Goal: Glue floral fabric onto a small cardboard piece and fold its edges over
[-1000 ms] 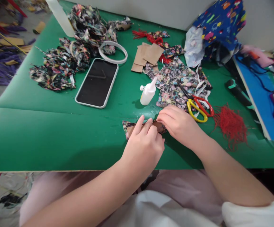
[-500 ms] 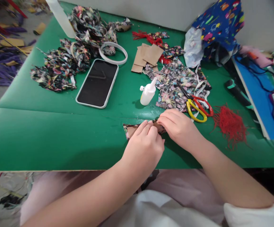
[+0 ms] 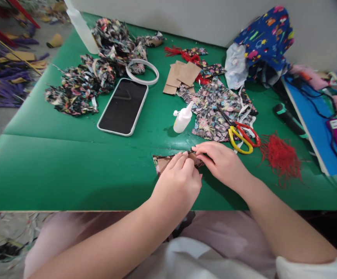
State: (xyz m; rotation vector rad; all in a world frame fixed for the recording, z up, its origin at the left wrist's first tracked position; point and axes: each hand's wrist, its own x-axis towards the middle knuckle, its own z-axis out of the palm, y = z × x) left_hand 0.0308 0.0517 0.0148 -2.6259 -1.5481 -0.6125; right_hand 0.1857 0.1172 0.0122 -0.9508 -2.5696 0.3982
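Observation:
A brown cardboard piece edged with dark floral fabric (image 3: 161, 163) lies at the table's front. My left hand (image 3: 178, 180) presses on it with bent fingers and hides much of its middle. At its right end, my right hand (image 3: 225, 161) pinches the upper fabric edge between thumb and fingertips. Just beyond my hands stands a small white squeeze bottle (image 3: 182, 118) with a pointed nozzle. Scissors (image 3: 240, 136) with a red and a yellow handle rest partly on flat floral fabric pieces (image 3: 210, 116).
Behind lie cardboard pieces (image 3: 182, 73) and red tassels (image 3: 190, 57). Left are a phone (image 3: 123, 106), a white tape ring (image 3: 142, 82), crumpled floral fabric (image 3: 76, 85) and a tall bottle (image 3: 83, 31). Red threads (image 3: 281, 157), a dark cutter (image 3: 290, 120) and a blue board (image 3: 310, 128) are right.
My right hand's fingers have shifted slightly along the fabric edge, thumb a little lower. My left hand stays pressed on the piece. The whole view has moved slightly.

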